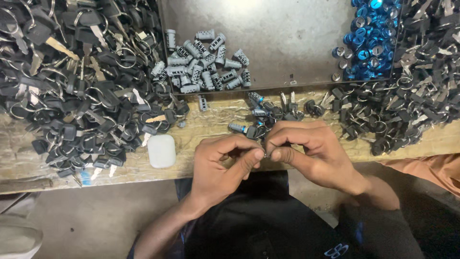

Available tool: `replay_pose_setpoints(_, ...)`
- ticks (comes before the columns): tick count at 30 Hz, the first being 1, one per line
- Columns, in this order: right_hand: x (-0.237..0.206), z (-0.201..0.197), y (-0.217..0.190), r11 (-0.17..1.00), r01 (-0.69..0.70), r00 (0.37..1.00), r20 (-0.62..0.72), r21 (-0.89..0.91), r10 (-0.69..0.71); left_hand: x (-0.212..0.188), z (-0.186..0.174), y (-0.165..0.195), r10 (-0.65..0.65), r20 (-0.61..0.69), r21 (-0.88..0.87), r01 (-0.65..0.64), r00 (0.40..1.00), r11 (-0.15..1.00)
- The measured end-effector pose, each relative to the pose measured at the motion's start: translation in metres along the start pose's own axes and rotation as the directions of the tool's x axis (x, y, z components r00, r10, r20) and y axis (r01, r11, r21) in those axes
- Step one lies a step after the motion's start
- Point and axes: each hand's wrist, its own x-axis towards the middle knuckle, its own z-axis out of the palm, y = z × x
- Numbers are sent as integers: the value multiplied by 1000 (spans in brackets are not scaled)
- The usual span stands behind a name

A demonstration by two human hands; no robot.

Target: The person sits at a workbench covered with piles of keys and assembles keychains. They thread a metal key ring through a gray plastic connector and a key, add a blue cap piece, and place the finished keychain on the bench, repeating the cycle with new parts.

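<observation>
Left hand point(225, 160): pinched shut on a small metal piece point(266, 154), centre frame.
Right hand point(306, 148): gripped the same piece.
Handling: seemingly light, stiff, slippery; best held by fingertips.
Nearby: keys point(81, 96), upper left.

You work at a worn wooden bench point(206, 125). On it to your left lies a heap of black-headed keys on rings point(72, 81), with a small white case point(161, 150) beside it. A grey metal tray point(287, 38) sits at the back, another key heap point(407, 96) to your right, and loose lock cylinders point(261, 117) in the middle.
</observation>
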Motion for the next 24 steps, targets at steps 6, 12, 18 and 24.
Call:
replay_pose_setpoints(6, -1, -3, 6, 999, 1, 1000, 14, -38, -1, 0, -1, 8, 45, 16, 158, -47, 999, 986)
replay_pose_setpoints(12, -3, 0, 7, 992, 50, 997, -50, -119, -57, 1, 5, 2, -51, 10, 54, 50, 999, 997)
replay_pose_setpoints(18, 3, 2, 12, 952, 85, 985, -119, -295, -125, 4, 11, 6, 102, -60, 294, -80, 993, 952)
replay_pose_setpoints(24, 10, 11, 12, 908, 65, 967, -200, -414, -161, 12, 2, 10, 332, -1, 563, -274, 943, 780)
